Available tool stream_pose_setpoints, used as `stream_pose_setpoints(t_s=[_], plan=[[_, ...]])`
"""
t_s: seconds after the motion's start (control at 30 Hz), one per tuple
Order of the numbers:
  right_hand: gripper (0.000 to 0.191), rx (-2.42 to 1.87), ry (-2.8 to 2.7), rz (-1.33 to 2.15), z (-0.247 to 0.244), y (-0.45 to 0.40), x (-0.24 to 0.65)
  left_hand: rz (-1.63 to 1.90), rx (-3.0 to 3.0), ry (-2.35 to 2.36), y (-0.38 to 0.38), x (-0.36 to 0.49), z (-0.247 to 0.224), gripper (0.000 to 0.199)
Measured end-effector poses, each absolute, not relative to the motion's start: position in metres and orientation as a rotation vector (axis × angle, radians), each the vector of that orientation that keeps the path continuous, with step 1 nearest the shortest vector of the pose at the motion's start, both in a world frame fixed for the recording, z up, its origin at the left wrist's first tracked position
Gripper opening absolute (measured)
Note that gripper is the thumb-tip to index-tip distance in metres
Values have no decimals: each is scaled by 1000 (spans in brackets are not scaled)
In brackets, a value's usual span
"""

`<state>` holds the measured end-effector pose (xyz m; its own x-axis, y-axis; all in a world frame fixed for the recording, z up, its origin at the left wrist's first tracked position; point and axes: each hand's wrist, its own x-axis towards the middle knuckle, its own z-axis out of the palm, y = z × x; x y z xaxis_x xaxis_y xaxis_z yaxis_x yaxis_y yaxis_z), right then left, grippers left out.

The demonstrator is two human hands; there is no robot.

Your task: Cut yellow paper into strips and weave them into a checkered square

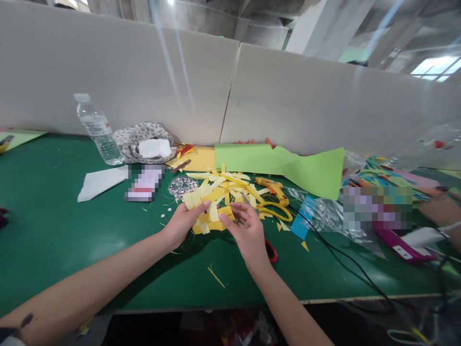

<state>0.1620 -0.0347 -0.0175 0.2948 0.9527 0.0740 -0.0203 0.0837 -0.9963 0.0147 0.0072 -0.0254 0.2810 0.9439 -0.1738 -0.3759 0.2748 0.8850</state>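
My left hand (182,223) grips the left side of a woven piece of yellow paper strips (213,212), its thumb lying across the top. The piece mixes pale and deeper yellow bands and is held above the table. At its right edge, my right hand (248,228) is closed with thumb and fingers on a deeper yellow band. Right behind the weave lies a heap of loose yellow paper strips (236,181). Yellow-handled scissors (275,211) rest beside that heap, and a yellow glue gun (272,187) lies just behind them. A red handle (272,251) is partly hidden behind my right wrist.
On the green table (118,250) stand a tilted water bottle (98,129) and a patterned cloth bag (147,132). Green paper (259,158) lies along the white partition (173,77). A black cable (338,250) runs right, near a purple power strip (399,245) and another person's hand (441,211).
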Motion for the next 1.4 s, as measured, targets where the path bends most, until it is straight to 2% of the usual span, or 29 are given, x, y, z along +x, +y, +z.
stream_pose_setpoints(t_s=[0.27,0.47,0.67,0.87,1.1,1.17,1.27,1.4], plan=[[45,-1200,-1065,888,-8,-33,175,837,1107,843,1,15,-23,31],[50,-1219,-1085,896,-12,-29,178,809,1167,822,0,15,-24,33],[38,-1239,-1163,909,-14,-33,176,860,1210,886,3,13,-21,34],[30,-1300,-1255,888,-12,-37,165,1015,1211,952,6,12,-17,26],[19,-1310,-1334,719,-14,-35,175,1071,1243,984,6,7,-11,24],[22,-1293,-1361,706,-14,-34,177,1090,1260,962,6,6,-10,24],[32,-1251,-1420,784,-13,-33,176,1071,1229,980,6,6,-13,27],[20,-1261,-1493,907,-11,-33,175,1005,1242,965,5,8,-14,30]])
